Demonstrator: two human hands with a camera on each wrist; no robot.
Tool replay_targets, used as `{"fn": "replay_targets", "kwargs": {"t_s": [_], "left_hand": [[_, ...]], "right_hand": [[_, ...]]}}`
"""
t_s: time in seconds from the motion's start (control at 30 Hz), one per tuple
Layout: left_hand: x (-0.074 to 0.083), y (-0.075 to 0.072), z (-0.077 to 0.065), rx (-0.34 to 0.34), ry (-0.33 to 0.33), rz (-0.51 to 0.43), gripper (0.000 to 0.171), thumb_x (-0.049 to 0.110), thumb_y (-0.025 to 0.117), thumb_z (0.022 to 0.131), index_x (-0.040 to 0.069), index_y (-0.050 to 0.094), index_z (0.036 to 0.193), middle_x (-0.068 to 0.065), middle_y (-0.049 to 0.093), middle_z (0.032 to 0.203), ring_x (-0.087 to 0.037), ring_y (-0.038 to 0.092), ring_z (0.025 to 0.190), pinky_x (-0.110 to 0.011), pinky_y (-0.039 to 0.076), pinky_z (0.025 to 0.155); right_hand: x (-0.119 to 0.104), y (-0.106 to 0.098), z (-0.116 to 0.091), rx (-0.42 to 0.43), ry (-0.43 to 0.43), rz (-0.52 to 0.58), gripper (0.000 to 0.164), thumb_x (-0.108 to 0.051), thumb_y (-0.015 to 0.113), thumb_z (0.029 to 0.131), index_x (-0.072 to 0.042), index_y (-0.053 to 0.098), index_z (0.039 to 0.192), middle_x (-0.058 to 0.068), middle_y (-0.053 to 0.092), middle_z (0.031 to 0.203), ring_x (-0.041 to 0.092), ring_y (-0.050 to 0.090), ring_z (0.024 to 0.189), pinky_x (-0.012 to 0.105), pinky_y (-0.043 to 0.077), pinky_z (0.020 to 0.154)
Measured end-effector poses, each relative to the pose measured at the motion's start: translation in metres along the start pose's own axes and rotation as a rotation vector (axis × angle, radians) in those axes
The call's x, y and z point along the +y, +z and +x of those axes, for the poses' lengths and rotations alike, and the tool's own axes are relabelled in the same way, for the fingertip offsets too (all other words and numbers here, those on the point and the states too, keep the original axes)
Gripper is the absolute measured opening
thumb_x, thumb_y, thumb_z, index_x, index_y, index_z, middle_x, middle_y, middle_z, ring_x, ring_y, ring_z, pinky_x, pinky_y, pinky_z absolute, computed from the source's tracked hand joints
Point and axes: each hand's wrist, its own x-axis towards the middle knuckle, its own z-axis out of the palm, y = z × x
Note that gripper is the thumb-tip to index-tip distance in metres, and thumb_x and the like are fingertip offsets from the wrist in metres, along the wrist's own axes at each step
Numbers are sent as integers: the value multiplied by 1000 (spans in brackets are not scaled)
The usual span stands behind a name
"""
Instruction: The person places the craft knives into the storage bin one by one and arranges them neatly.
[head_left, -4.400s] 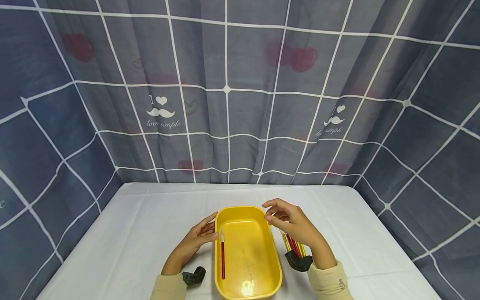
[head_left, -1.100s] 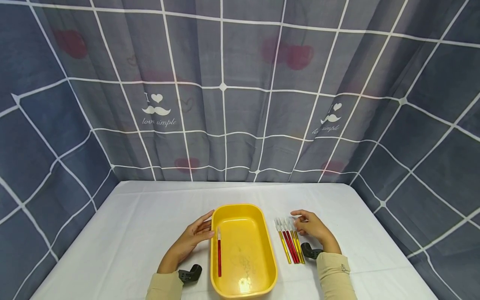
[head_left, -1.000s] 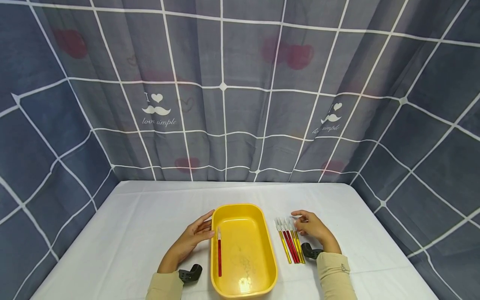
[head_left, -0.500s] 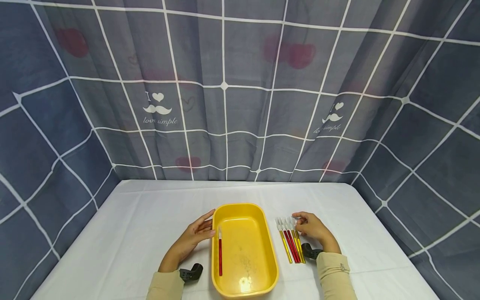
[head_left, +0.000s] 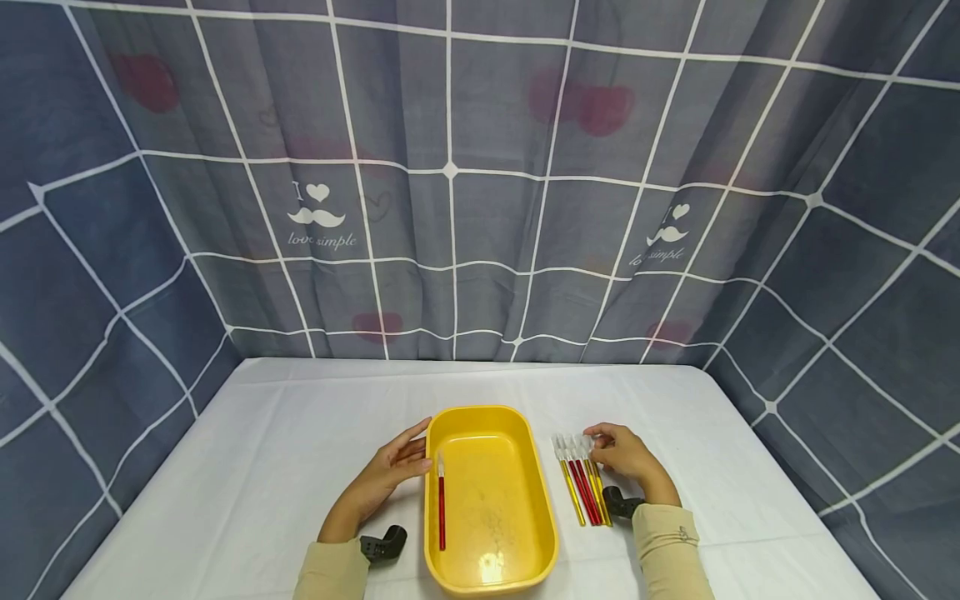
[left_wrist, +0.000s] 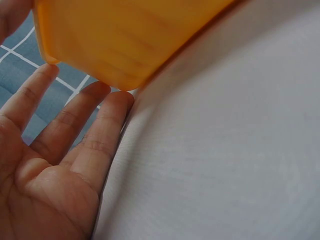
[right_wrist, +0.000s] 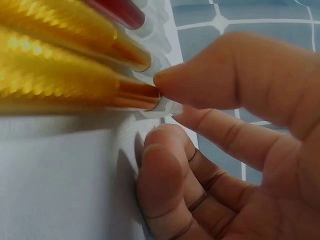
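A yellow tray (head_left: 498, 492) separates the left hand (head_left: 388, 473) from tools (head_left: 582, 492), gridded curtains (head_left: 491, 221) behind.

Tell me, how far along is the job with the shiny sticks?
Looks done: one red stick lies in the yellow tray. In hand: the right hand seems to pinch the clear tip of a gold stick, while the left hand touches the tray's side. To go, probably: the row of sticks on the white table.

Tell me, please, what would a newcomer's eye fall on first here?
Probably the yellow tray, bright against the white cloth, with one red tool inside along its left side. Next, the row of red and gold tools to its right, where the right hand pinches the outermost gold one.
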Motion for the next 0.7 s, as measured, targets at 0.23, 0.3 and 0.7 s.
{"fn": "replay_targets", "kwargs": {"t_s": [0.23, 0.3, 0.7], "left_hand": [[0, 0, 0, 8, -6, 9, 79, 16, 71, 105, 5, 30, 171, -31, 44, 164, -42, 50, 148, -25, 49, 109], [0, 0, 0, 9, -9, 8, 78, 16, 71, 106, 6, 30, 171, -30, 44, 164, -42, 50, 147, -25, 49, 109], [0, 0, 1, -4, -3, -4, 79, 15, 70, 106, 5, 28, 172, -31, 43, 164, -44, 50, 147, -23, 49, 107]], "right_hand": [[-5, -3, -2, -18, 11, 63, 46, 9, 67, 82, 14, 62, 127, 8, 57, 92, 19, 56, 74, 27, 54, 62], [-8, -5, -3, -24, 21, 84, 48, 8, 67, 81, 13, 61, 129, 10, 57, 93, 19, 56, 75, 27, 54, 63], [-17, -13, -8, -2, 10, 56, 49, 7, 68, 86, 12, 59, 134, 13, 67, 93, 18, 64, 63, 31, 58, 59]]}}
